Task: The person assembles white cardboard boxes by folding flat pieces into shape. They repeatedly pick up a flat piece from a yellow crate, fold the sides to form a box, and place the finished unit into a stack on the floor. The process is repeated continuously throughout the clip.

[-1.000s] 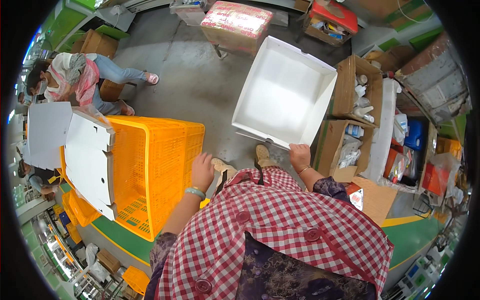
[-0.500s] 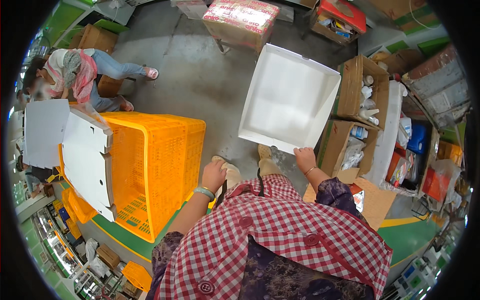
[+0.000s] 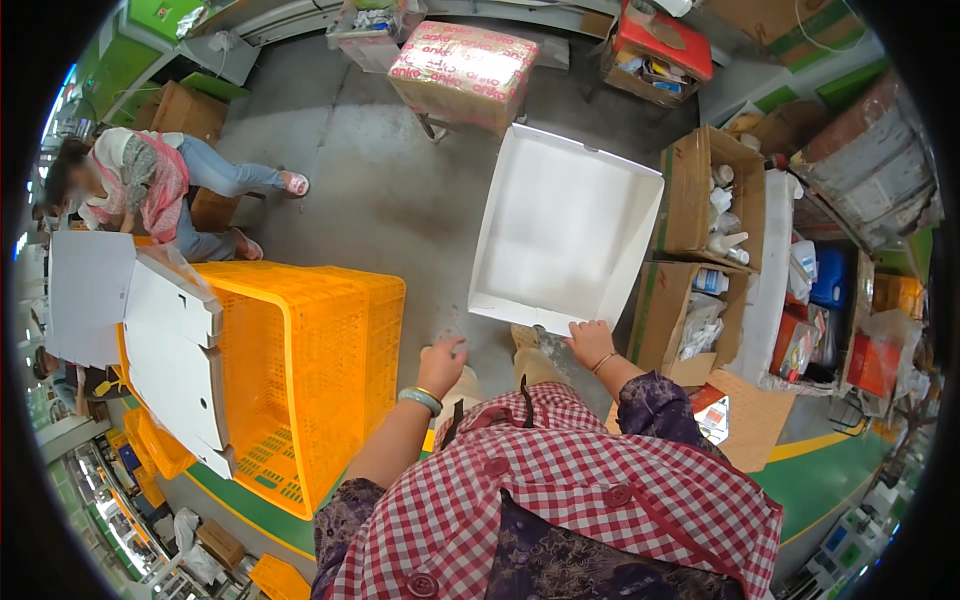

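A large shallow white cardboard box (image 3: 560, 235) hangs or rests in front of me with its inside facing up; I cannot tell whether it touches the floor. The near right part of its rim is pinched in my right hand (image 3: 596, 348). Left of the box, my left hand (image 3: 442, 366) holds nothing, its fingers somewhat apart. A bangle circles each wrist. To the left of that hand stands a big yellow plastic crate (image 3: 350, 370), and a stack of flattened white boxes (image 3: 178, 350) lies across its left part.
Open brown cartons with bottles (image 3: 712, 235) and plastic bags stand at the right, beside a cluttered shelf (image 3: 800, 290). A taped carton (image 3: 465, 75) sits ahead, near a red-topped box (image 3: 660, 50). A co-worker (image 3: 150, 185) bends over at the far left.
My left hand has shifted up and right, and its fingers have spread more. The white box, still in my right hand, has moved slightly lower and left in view as my view shifted.
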`<state>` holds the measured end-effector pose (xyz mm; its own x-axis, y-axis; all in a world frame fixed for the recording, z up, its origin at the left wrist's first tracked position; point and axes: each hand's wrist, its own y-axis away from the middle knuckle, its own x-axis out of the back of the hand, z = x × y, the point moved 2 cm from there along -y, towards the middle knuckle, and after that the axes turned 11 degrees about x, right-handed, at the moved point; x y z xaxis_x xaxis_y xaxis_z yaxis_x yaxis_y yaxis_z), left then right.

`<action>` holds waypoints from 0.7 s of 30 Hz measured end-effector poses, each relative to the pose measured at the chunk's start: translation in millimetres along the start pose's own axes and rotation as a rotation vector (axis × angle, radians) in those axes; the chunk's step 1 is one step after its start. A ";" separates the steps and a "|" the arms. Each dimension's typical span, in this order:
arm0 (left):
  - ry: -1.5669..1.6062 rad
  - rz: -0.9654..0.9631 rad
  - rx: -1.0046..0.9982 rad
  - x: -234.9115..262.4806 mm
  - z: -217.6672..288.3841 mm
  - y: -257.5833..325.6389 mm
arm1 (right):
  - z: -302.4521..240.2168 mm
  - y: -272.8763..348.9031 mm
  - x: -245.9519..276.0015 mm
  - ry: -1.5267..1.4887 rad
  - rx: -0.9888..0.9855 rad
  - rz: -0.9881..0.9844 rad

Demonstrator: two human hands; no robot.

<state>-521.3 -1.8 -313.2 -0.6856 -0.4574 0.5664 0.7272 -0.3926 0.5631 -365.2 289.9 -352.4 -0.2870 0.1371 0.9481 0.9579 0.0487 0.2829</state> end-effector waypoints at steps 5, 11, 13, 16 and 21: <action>-0.061 -0.068 0.093 -4.1 -34.0 37.9 | 0.1 -7.9 4.8 -0.029 -0.034 -0.127; 0.069 0.076 0.201 30.7 -65.2 88.4 | -22.1 -13.7 40.6 -0.087 0.083 0.063; 0.238 0.223 0.225 50.3 -87.3 106.6 | -39.5 -22.6 56.7 -0.129 0.158 0.092; 0.498 0.554 0.295 97.9 -109.1 143.7 | -63.6 -47.8 79.6 -0.138 0.286 0.065; 0.652 1.262 0.458 175.9 -248.2 207.1 | -149.2 -116.7 108.1 -0.246 0.468 0.137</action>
<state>-482.6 -361.6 -246.3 0.5967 -0.6117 0.5194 0.6552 0.7451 0.1247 -506.9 151.5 -261.3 -0.2066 0.3980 0.8938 0.8973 0.4412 0.0109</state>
